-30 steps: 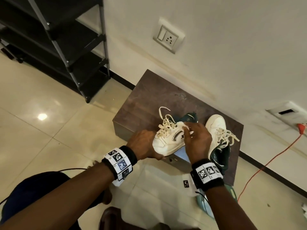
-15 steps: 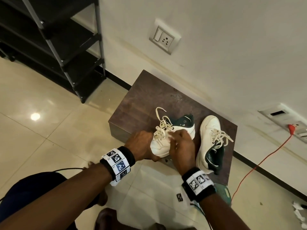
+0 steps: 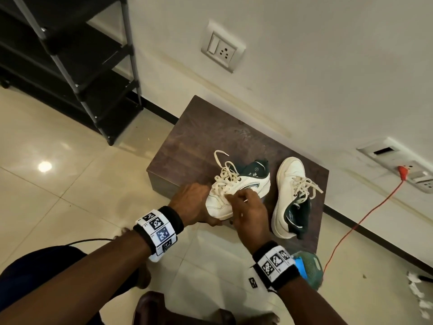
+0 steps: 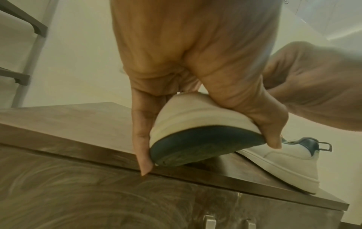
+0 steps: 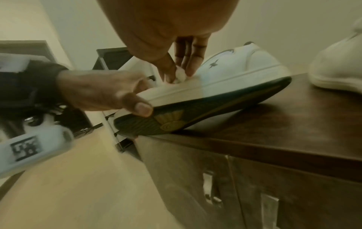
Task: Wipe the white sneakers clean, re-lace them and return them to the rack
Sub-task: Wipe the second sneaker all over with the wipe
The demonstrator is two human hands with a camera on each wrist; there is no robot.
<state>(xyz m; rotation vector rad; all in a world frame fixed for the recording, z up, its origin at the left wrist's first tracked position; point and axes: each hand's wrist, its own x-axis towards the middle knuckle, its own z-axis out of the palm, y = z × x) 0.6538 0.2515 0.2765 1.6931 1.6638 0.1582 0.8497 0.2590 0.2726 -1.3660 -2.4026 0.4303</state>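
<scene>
Two white sneakers with dark green lining lie on a brown wooden cabinet (image 3: 206, 141). The near sneaker (image 3: 243, 191) is tilted, its toe lifted past the cabinet's front edge. My left hand (image 3: 192, 202) grips that toe (image 4: 195, 114), thumb on one side of the sole and fingers on the other. My right hand (image 3: 248, 207) pinches a small white wad (image 5: 180, 74) against the sneaker's side (image 5: 225, 80), just above the sole rim. Its laces (image 3: 225, 174) are threaded and loose. The second sneaker (image 3: 290, 184) lies to the right, untouched.
A black shoe rack (image 3: 70, 55) stands on the tiled floor at the upper left, against the wall. An orange cable (image 3: 365, 219) runs from a socket at the right. A green and blue object (image 3: 309, 270) sits on the floor below my right wrist.
My right hand has slid along the near sneaker's side from the heel end toward the toe, closer to my left hand. The left hand keeps its grip on the toe.
</scene>
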